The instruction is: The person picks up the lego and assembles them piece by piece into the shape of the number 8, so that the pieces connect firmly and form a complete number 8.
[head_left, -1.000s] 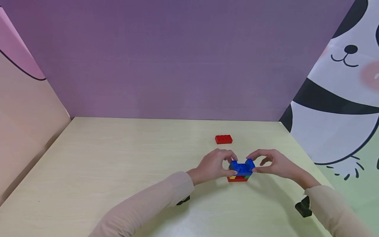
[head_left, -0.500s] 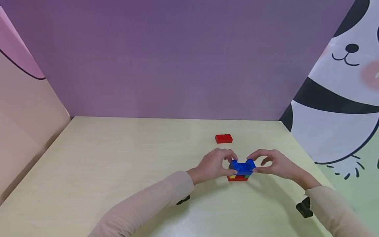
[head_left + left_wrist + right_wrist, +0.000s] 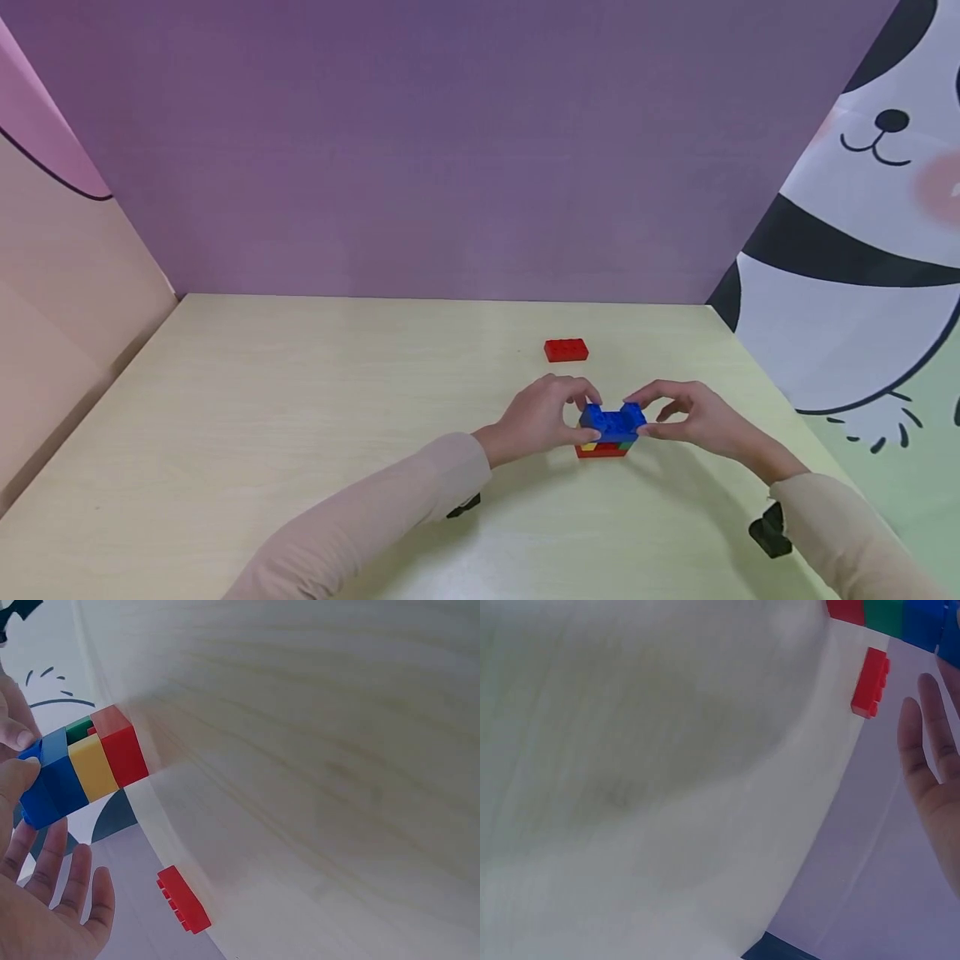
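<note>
A small stack of toy building bricks stands on the table in the head view. Its bottom is a red brick [image 3: 602, 452], with a yellow brick [image 3: 94, 769] and a green brick [image 3: 883, 616] above at opposite ends. Blue bricks [image 3: 617, 427] form the top, raised at both ends with a lower gap in the middle. At the left raised end, my left hand [image 3: 542, 417] pinches the blue between thumb and fingers. My right hand [image 3: 696, 417] pinches the right end likewise. Fingertips partly cover the blue ends.
A separate red brick [image 3: 566, 350] lies on the pale wooden table [image 3: 337, 375], behind the stack. A purple wall [image 3: 450, 150] rises at the table's far edge, and a panda-printed panel [image 3: 847, 342] stands along the right side.
</note>
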Available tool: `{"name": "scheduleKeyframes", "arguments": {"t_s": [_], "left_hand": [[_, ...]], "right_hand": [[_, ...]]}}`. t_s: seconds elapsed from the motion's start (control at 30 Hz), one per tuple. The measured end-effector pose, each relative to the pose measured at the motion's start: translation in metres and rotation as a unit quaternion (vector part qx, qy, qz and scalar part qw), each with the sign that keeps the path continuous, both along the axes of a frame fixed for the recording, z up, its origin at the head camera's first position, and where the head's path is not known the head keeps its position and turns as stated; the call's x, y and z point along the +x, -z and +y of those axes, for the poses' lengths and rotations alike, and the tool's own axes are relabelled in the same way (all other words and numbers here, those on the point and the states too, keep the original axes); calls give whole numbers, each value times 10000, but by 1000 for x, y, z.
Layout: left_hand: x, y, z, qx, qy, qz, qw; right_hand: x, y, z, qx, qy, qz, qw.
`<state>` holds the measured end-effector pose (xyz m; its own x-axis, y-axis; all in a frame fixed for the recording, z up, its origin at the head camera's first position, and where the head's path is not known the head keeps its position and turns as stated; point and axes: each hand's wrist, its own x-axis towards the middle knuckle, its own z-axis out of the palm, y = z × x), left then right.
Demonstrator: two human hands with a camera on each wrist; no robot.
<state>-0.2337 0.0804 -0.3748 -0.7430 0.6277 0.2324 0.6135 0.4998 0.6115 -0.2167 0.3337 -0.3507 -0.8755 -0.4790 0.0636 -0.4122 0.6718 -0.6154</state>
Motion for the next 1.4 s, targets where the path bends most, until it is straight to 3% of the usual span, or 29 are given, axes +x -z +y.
{"name": "scheduleKeyframes", "arguments": {"t_s": [0.47, 0.8, 1.4], "left_hand": [[2, 0, 0, -36, -49, -7, 10000], [3, 1, 0, -9, -29, 27, 10000], [1, -1, 0, -67, -23, -43, 10000]], "right_hand": [[0, 7, 0, -291, 258, -501, 9980], [2, 16, 2, -459, 272, -357, 9979], [1, 10, 0, -462, 155, -436, 9979]]}}
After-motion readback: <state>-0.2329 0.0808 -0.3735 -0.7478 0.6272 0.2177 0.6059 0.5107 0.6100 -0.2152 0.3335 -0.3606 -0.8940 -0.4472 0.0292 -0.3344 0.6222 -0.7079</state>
